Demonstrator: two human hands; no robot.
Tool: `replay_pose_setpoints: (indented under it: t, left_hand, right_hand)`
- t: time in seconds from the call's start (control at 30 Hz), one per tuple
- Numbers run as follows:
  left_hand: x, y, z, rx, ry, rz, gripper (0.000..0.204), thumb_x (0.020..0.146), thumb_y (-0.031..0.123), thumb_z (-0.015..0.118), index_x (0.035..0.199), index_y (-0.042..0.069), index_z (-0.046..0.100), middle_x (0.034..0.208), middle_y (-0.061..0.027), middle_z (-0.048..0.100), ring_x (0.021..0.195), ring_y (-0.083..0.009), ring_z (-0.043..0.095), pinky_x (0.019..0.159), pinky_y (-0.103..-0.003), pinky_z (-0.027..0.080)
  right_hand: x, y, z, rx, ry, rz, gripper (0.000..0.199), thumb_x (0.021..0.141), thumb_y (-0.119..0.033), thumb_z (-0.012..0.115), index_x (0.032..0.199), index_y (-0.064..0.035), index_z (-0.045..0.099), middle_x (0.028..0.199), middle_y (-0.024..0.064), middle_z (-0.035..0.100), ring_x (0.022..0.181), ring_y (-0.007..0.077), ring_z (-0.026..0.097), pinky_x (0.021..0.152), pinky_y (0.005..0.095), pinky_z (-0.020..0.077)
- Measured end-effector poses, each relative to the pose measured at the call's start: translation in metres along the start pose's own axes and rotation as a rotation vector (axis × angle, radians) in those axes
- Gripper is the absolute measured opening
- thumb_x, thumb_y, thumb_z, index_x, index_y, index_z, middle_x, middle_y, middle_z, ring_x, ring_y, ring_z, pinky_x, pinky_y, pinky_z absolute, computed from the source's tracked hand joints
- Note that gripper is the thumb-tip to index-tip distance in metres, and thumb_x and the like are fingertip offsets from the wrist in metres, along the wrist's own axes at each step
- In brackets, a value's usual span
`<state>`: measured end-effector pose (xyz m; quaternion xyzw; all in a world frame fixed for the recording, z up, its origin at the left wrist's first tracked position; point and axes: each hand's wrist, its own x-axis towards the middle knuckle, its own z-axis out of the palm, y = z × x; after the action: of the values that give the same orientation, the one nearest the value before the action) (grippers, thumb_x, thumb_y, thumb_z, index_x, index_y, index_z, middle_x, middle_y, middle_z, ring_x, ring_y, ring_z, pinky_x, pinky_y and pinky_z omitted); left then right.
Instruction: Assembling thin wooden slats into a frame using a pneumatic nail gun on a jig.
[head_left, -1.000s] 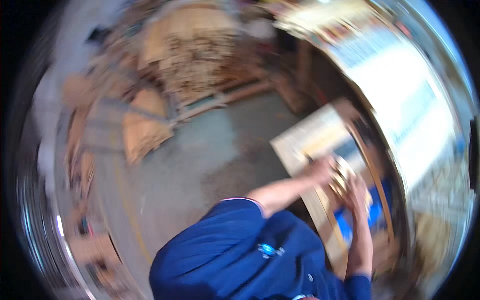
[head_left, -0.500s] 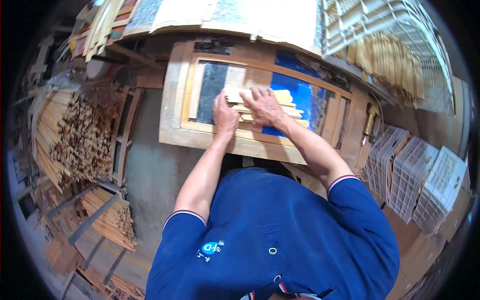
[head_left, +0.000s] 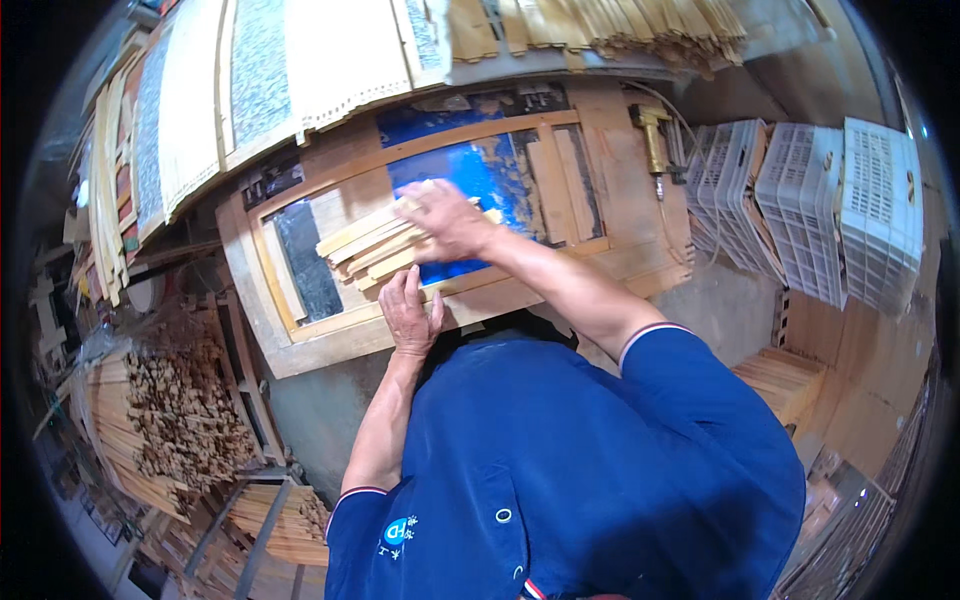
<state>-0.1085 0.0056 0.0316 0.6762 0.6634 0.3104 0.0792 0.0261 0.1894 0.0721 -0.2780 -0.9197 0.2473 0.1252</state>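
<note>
Several pale wooden strips lie in a loose, uneven bundle inside a wood-framed work surface, slanting across its middle. My right hand reaches over the right-hand ends of the bundle. Its fingers look outstretched across the strips, slightly blurred, and its underside is hidden. Below the bundle, my left hand rests at the near rail of the frame. Its fingers are extended and a little apart, with the tips beside the lowest strip; whether they touch it I cannot tell.
A blue patch covers part of the surface behind my right hand. A brass-coloured air gun with a hose lies at the right end. White plastic crates stand farther right. Bundled wood sticks are stacked at left, and long panels lie beyond.
The view has turned, so the bench appears tilted. My left hand has come off the strips' left ends to their near side. My right hand has shifted toward their right ends.
</note>
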Motion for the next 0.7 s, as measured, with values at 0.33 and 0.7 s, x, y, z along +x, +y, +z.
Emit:
replay_pose_setpoints:
  t: [0.33, 0.7]
  left_hand:
    - [0.01, 0.001, 0.03, 0.054, -0.228, 0.087, 0.036, 0.081, 0.023, 0.072, 0.113, 0.007, 0.066, 0.105, -0.0123, 0.06, 0.1, -0.0301, 0.057, 0.086, -0.045, 0.042]
    - [0.014, 0.008, 0.033, 0.12, -0.213, 0.058, 0.033, 0.077, 0.021, 0.069, 0.107, 0.007, 0.067, 0.098, -0.0112, 0.057, 0.093, -0.0303, 0.055, 0.083, -0.045, 0.042]
  right_hand:
    - [-0.216, 0.248, -0.129, -0.288, 0.431, 1.185, 0.055, 0.086, -0.03, 0.069, 0.133, -0.0044, 0.055, 0.119, 0.027, 0.066, 0.113, 0.0466, 0.061, 0.097, 0.0505, 0.0484]
    - [-0.231, 0.303, -0.171, -0.363, 0.318, 1.298, 0.041, 0.082, -0.021, 0.069, 0.113, 0.0038, 0.061, 0.102, 0.0286, 0.071, 0.097, 0.0425, 0.07, 0.084, 0.0482, 0.0554]
